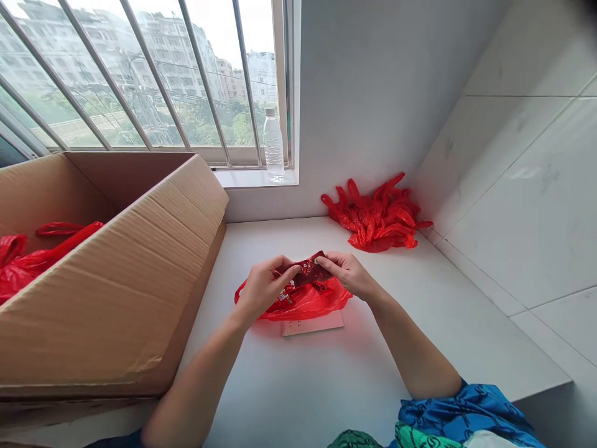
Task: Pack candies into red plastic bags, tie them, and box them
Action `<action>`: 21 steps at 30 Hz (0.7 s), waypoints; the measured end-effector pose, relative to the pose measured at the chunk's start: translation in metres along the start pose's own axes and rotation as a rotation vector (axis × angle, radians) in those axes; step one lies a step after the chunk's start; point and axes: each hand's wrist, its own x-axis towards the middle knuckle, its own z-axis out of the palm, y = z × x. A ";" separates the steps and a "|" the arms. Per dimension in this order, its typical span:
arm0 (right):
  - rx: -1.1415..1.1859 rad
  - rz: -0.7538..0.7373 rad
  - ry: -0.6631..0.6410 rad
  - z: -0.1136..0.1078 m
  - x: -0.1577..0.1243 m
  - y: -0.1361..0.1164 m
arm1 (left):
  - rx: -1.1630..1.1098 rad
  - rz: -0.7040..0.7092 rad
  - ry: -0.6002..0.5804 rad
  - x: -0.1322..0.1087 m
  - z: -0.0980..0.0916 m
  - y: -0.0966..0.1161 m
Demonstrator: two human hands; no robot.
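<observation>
Between my two hands is a small dark red packet (308, 269) with light printing, held by its two ends. My left hand (269, 283) pinches the left end, thumb on top. At the right end, the thumb and fingers of my right hand (349, 271) close on it. Right below lies an open red plastic bag (308, 306) on the white counter, with some dark red and whitish small packets in it, partly hidden by my left hand. A pale pink card or paper with writing (313, 325) sticks out from under the bag's near edge.
A large cardboard box (140, 280) with red plastic bags (41, 255) inside stands at the left. A heap of red plastic bags (377, 214) lies against the back wall. On the sill of the barred window is a clear bottle (273, 146). The white counter (289, 386) ends at the right.
</observation>
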 end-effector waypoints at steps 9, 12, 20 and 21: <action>0.174 0.005 0.122 0.013 -0.001 -0.001 | -0.353 -0.073 0.038 -0.005 -0.009 0.006; 0.151 -0.021 0.136 0.016 -0.003 -0.003 | -0.361 -0.077 0.026 -0.005 -0.009 0.009; 0.082 -0.035 0.166 0.017 -0.003 -0.004 | -0.283 -0.066 0.015 -0.003 -0.011 0.008; 0.078 -0.033 0.166 0.017 -0.003 -0.003 | -0.279 -0.063 0.021 -0.003 -0.012 0.008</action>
